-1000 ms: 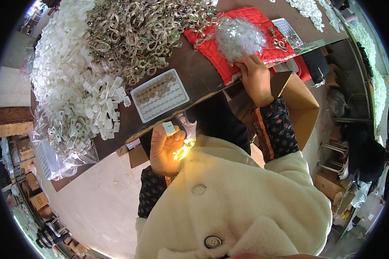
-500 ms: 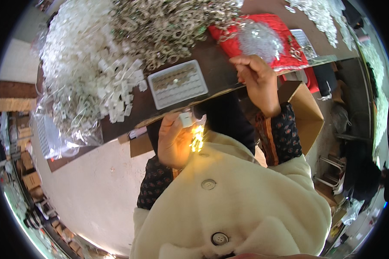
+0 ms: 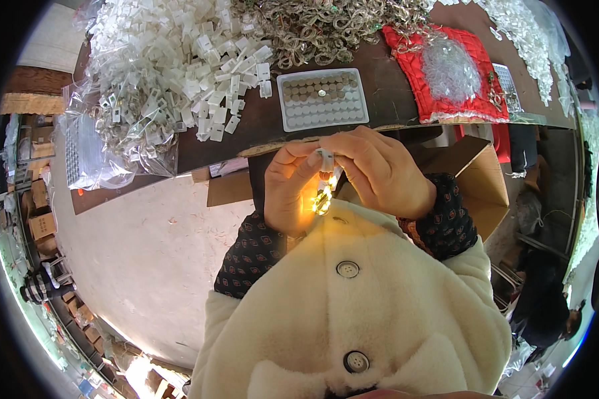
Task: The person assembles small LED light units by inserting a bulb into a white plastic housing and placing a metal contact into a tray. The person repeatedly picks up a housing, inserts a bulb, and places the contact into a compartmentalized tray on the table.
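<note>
Where both hands meet, small white clip [image 3: 325,157] with glowing lights [image 3: 323,198], pinched between left fingers [image 3: 311,161] and right fingers [image 3: 343,147].

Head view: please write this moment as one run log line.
left hand: holds lit light string | right hand: pinches small white case | both: below table edge

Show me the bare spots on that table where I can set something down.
Bare dark table runs between the grey tray of round cells and the red cloth; a second strip lies along the front edge, below the heap of white plastic clips. The back is crowded with tangled wire coils.
</note>
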The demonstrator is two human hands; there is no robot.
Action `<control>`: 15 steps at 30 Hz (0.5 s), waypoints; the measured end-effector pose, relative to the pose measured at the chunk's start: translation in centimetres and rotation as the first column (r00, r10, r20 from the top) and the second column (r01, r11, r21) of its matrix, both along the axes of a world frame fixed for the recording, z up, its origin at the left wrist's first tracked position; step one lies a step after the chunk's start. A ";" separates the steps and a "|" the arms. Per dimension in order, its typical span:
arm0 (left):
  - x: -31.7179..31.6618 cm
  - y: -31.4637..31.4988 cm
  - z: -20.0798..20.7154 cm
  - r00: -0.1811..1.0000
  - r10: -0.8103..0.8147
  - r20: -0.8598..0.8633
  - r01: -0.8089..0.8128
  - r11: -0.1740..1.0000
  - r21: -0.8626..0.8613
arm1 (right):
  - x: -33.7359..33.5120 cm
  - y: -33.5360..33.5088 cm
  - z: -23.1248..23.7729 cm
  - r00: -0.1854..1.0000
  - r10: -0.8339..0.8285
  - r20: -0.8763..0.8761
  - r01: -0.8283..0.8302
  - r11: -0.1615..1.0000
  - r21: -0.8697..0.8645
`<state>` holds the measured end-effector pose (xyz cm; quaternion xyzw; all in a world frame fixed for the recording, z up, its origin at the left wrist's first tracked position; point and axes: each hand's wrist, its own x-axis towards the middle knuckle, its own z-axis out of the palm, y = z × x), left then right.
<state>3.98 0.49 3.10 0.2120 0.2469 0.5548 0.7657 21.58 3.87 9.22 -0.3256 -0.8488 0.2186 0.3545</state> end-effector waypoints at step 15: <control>-0.3 -0.2 -0.3 0.995 0.083 -0.053 -0.082 0.996 0.026 | 0.2 -0.9 -1.3 0.988 -0.122 -0.093 0.105 0.981 -0.162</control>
